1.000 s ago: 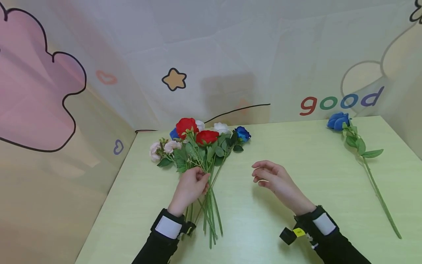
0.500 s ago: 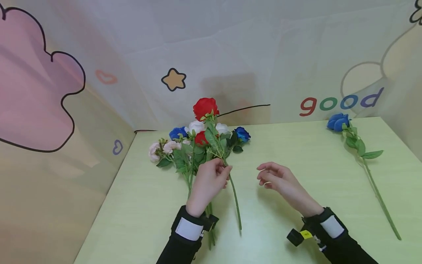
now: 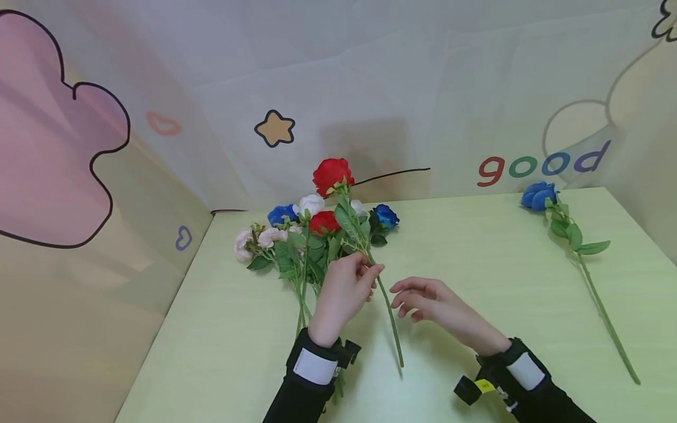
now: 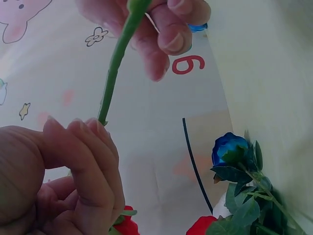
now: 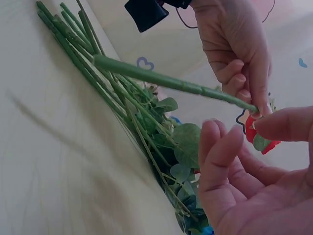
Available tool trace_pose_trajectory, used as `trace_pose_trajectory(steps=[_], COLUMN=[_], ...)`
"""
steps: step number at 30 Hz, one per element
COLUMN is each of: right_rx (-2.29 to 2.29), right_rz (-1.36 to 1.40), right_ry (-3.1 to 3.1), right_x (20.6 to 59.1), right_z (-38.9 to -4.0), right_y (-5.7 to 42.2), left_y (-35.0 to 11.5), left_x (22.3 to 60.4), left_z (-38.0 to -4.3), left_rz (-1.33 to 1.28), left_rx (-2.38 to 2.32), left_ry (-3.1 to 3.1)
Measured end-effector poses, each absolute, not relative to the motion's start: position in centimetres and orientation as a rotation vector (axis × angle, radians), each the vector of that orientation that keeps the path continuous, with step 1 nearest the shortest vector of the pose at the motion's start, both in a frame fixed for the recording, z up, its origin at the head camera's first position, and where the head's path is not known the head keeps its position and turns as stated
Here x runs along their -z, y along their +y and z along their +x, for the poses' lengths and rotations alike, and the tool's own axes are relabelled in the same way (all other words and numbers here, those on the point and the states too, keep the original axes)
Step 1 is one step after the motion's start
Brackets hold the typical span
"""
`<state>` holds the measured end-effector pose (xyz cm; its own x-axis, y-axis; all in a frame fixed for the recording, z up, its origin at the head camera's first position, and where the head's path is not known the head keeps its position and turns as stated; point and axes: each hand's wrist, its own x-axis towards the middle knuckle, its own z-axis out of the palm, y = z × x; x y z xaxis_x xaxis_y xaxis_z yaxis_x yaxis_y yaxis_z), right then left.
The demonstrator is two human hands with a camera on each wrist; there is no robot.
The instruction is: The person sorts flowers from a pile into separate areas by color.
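Note:
My left hand pinches the green stem of a red rose, below its leaves. The rose is raised, its bloom up against the wall and the stem slanting down toward me. Just right of that stem is my right hand, its fingers loosely bent and nothing between them. In the right wrist view a gap shows between its thumb and fingers. Behind and under my left hand lies a bunch of roses: another red rose, a white rose, blue roses and pink flowers.
On the right of the pale table lies a single blue rose, its long stem pointing toward me. A printed backdrop stands along the table's back edge. The bunch's bare stems spread toward the front.
My left hand has lifted the red rose out of the bunch and carried it right. My right hand shifted slightly right, then came left, close to the stem.

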<state>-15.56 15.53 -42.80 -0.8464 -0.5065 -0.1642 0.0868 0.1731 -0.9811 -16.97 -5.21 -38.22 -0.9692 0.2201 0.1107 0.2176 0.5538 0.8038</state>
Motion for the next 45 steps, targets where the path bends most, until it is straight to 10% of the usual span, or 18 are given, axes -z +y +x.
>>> trace_pose_trajectory(steps=[45], right_rx=[1.712], right_rz=[-0.423], right_ry=[2.177], right_x=[42.2], right_z=[-15.2], right_y=[17.7], left_y=[-4.8], left_x=[39.5], left_z=[-17.1], left_rz=[0.401], left_rx=[-1.149], left_ry=[3.036])
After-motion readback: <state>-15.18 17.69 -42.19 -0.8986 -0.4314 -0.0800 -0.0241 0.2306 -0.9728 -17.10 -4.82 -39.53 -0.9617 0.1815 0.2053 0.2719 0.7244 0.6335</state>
